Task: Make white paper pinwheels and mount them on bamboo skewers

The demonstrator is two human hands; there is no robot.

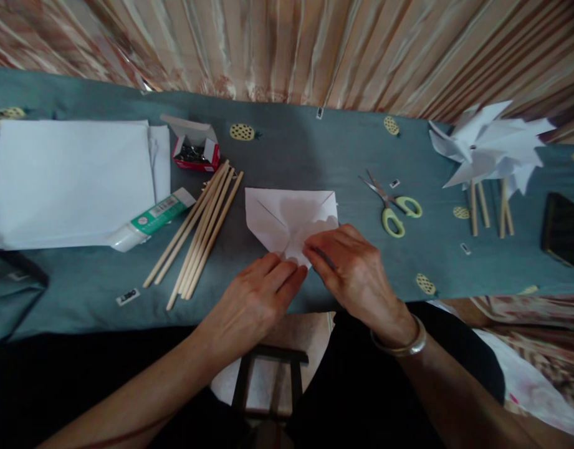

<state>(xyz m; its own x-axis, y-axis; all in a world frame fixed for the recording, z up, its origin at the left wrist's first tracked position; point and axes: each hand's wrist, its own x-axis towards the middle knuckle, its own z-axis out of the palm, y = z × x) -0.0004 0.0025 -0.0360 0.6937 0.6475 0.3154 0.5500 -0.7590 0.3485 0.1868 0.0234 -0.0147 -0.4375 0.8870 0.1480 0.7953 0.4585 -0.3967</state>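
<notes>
Where the two hands meet: a white sheet [291, 215] lies on the cloth-covered worktop [287, 143], straight in front of the person, with a dark slit slanting in from each far corner and its near part narrowing to a rough point.
Left hand [263, 293]: curled over the near left edge of the sheet, its fingers grasping the paper, though from here I can't make out what the hidden tips do.
Right hand [349, 265]: thumb and forefinger pinched on the sheet, just beside the other hand; a metal bangle [414, 340] rings the wrist.
Wooden sticks [202, 237]: a loose, slanting bundle left of the sheet.
Green-and-white tube [161, 213]: lying aslant between the sticks and a paper stack [71, 181], overlapping the stack's near corner.
Red box [193, 164]: open beyond the sticks, its lid flap up, small dark metal bits [192, 153] inside.
Scissors [386, 199]: right of the sheet, blades a little parted, pale green handles towards the person.
Pinwheels [478, 140]: white, overlapping, over to the right, pale stick ends showing below.
Dark phone [561, 229]: near them, at the far right.
Curtain [268, 50]: brown and cream folds behind everything.
</notes>
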